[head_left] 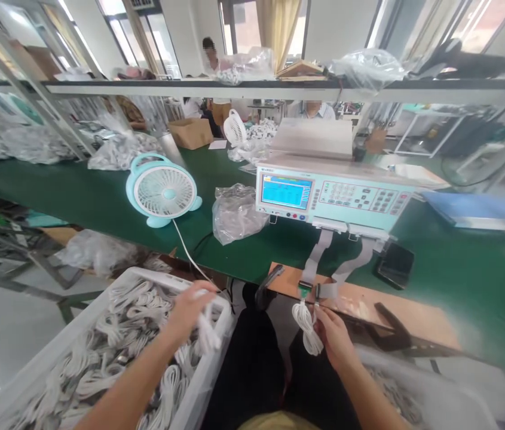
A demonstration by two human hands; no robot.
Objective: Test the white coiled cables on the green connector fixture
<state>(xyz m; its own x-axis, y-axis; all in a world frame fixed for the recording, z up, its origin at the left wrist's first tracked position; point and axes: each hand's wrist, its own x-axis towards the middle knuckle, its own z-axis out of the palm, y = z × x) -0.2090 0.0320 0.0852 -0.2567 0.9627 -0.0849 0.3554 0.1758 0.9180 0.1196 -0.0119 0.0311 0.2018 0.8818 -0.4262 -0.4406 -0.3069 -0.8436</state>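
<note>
Over the right end of a bin of cables, my left hand (pixel 189 310) is closed around a bundled white cable (pixel 208 331), both smeared by motion. My right hand (pixel 335 334) pinches one end of a second coiled white cable (pixel 306 328) beside a small dark connector socket (pixel 317 292). This coil hangs at the front edge of a wooden board (pixel 364 304), below a green connector (pixel 305 288). Two grey ribbon cables (pixel 319 257) run from the board up to a cable tester (pixel 333 194) with a lit blue screen. My fingers partly hide the pinched end.
The white plastic bin (pixel 144 273) is full of bundled cables. On the green table (pixel 234 263) are a light-blue fan (pixel 165 190), a clear plastic bag (pixel 238 215), a black phone (pixel 395 264) and a blue folder (pixel 476 209). A shelf (pixel 180 88) spans the back; people are beyond it.
</note>
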